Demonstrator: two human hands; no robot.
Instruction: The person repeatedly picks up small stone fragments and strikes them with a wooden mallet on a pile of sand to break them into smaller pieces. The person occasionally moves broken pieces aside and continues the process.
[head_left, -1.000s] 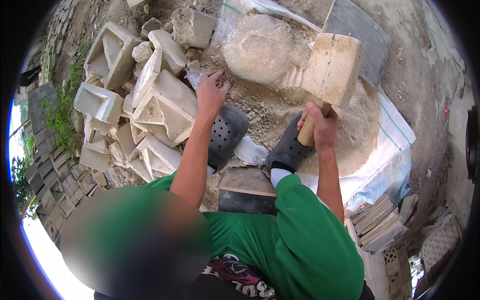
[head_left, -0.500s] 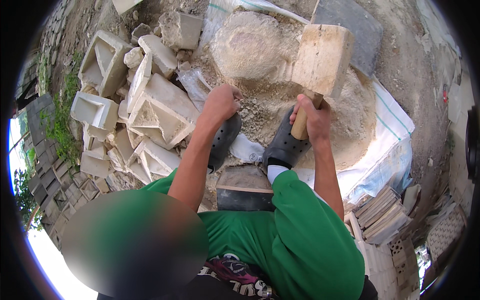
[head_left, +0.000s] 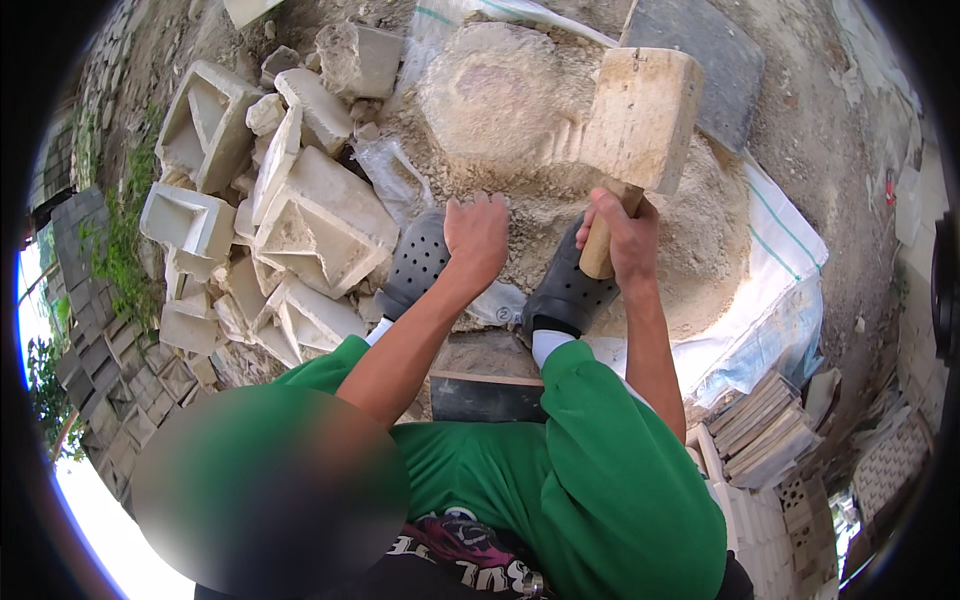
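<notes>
A wooden mallet [head_left: 645,115] stands with its block head up and away from me; my right hand [head_left: 628,235] is wrapped round its handle. The head is over the pale powdery rubble [head_left: 560,190]. Above the rubble between my feet is my left hand [head_left: 477,235], back up and fingers curled down; the fingertips, and anything in them, are hidden. It partly overlaps my left grey clog [head_left: 418,260]. Just beyond the left hand lies a broad rounded stone [head_left: 495,90], coated in the same dust.
Broken cream-coloured moulded blocks [head_left: 325,215] are heaped on the left. A white woven sheet [head_left: 775,235] lies under the rubble, with a dark slab [head_left: 705,65] at the far right. My right clog [head_left: 570,285] is below the mallet. Stacked tiles [head_left: 765,430] stand lower right.
My left hand has moved right, from beside the left clog to over the rubble between my feet, and turned back up. The right hand and mallet have hardly moved.
</notes>
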